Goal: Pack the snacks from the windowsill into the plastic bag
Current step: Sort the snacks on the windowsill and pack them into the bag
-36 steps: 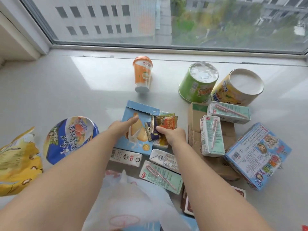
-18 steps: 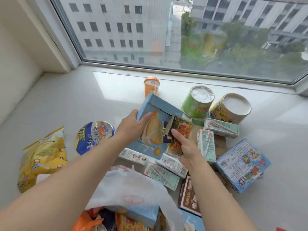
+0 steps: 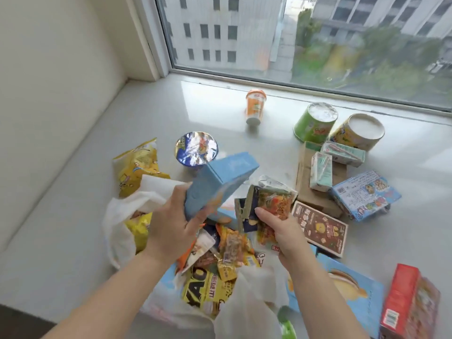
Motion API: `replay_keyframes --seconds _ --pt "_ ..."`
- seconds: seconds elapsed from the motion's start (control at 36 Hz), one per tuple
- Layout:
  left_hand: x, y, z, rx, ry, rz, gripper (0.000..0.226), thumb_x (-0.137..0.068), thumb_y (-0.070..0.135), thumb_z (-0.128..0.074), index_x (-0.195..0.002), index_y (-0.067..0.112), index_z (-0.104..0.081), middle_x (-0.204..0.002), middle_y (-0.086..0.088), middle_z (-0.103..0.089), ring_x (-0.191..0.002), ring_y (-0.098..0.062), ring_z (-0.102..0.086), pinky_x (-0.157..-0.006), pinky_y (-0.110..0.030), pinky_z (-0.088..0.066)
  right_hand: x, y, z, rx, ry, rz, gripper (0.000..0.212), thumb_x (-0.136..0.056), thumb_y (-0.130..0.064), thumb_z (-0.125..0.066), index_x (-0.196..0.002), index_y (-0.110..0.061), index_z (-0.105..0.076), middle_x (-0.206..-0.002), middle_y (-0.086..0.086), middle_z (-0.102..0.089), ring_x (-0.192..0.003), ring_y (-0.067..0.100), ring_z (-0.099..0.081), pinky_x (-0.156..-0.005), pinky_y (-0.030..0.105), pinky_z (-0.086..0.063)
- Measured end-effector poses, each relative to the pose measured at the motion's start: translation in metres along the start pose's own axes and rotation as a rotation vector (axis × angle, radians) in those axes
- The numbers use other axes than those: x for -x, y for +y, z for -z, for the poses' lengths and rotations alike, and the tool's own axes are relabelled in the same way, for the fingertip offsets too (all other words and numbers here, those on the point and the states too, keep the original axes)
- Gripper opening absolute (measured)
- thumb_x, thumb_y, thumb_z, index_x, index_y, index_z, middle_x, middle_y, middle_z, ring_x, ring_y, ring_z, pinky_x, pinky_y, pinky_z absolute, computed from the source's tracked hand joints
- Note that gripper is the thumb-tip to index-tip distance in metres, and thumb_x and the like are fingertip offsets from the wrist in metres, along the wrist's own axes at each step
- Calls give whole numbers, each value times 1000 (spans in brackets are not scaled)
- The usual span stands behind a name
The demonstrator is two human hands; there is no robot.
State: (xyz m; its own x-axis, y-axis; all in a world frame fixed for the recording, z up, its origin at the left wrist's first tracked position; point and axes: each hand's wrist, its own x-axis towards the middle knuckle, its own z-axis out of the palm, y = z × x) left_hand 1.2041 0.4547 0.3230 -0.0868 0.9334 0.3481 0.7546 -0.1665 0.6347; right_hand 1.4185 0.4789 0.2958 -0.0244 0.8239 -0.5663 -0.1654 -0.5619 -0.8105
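Over the open plastic bag [image 3: 117, 231] near the windowsill [image 3: 146, 113], the left hand [image 3: 175, 225] grasps a blue box [image 3: 215, 184]; the right hand [image 3: 283, 231] grips snack packets [image 3: 271, 204].

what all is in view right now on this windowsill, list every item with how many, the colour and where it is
plastic bag: 1, white, open at near centre, snack packets inside
blue box: 1, light blue, held tilted above the bag
snack packets: a small bunch, orange and dark blue, in the right hand
noodle bowl: 1, blue lid, behind the bag
yellow bag: 1, left of the bowl
orange cup: 1, far centre, upside down
tubs: 2, green and yellow, far right
drink cartons: 2, pale green, on a brown cardboard box
printed box: 1, blue, right
brown box: 1, right of the bag
red box: 1, near right
left hand: 1, gripping the blue box
right hand: 1, fingers on the packets
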Motion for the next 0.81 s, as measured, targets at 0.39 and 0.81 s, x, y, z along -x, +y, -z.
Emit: replay_keyframes --seconds 0.39,0.81 --pt "105 -64 -25 -543 -815 -148 89 -53 65 -67 -135 48 -36 -146 0 -37 -122 -44 -50 -79 -65 -48 14 67 -11 746 129 -98 40 -75 -17 -73 -99 -24 -41 -88 -3 -57 -72 10 -52 -57 25 -39" --pt "77 -93 -32 -656 -768 199 83 -84 61 -43 -132 60 25 -152 9 32 -139 -35 27 -108 -68 -6 -2 101 -46 917 91 -22 62 -79 -31 -71 -133 -21 -43 -132 0 -48 -123 21 -47 -101 32 -39"
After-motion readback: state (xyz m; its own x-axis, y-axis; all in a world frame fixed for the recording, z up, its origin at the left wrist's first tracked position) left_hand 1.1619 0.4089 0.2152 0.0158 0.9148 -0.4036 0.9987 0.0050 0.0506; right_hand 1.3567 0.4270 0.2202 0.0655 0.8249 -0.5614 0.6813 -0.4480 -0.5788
